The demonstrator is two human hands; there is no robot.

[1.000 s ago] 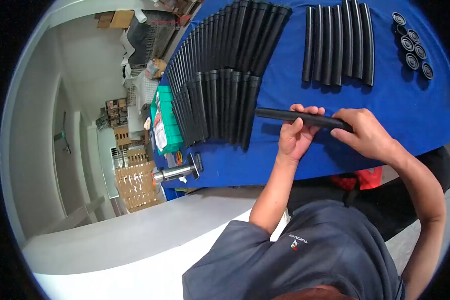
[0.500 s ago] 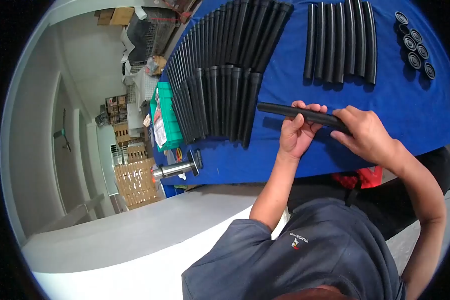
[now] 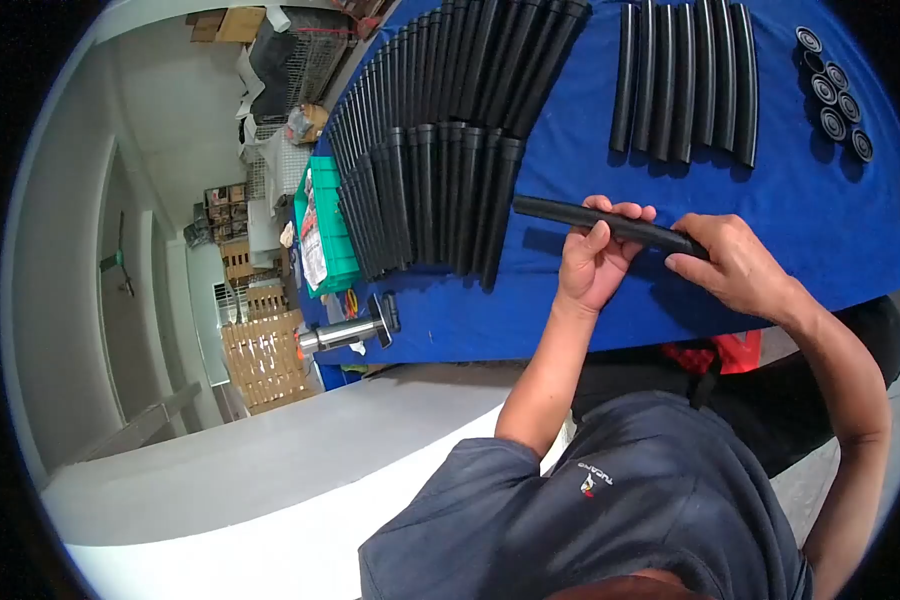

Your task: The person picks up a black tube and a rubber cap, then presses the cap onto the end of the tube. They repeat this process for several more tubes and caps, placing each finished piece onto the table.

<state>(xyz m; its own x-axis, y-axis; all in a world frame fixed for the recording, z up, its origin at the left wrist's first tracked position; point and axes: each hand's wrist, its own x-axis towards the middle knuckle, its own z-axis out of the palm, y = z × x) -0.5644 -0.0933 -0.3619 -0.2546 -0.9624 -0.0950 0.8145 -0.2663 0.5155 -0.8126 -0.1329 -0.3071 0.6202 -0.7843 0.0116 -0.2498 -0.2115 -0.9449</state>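
Observation:
A black tube point(image 3: 560, 211) is held at a slant above the blue cloth. My left hand point(image 3: 602, 255) wraps round its middle, palm up, with the thumb on top. At the tube's right end, my right hand point(image 3: 735, 262) grips it between thumb and fingers, hiding part of that end. Beyond my hands, several loose black tubes point(image 3: 684, 85) lie side by side. Several round black caps point(image 3: 823, 90) sit at the far right. Left of my hands are two rows of black tubes with wider ends point(image 3: 427, 195).
A green crate point(image 3: 336, 235) with papers in it stands at the left edge of the blue-covered table point(image 3: 450, 335). A silver cylindrical tool with a black end point(image 3: 345, 333) lies near the front left edge. Boxes and racks stand beyond the table's left side.
My right hand has shifted slightly to the right along the tube, and its fingers sit nearer the end. My left hand keeps its hold. The view has moved slightly.

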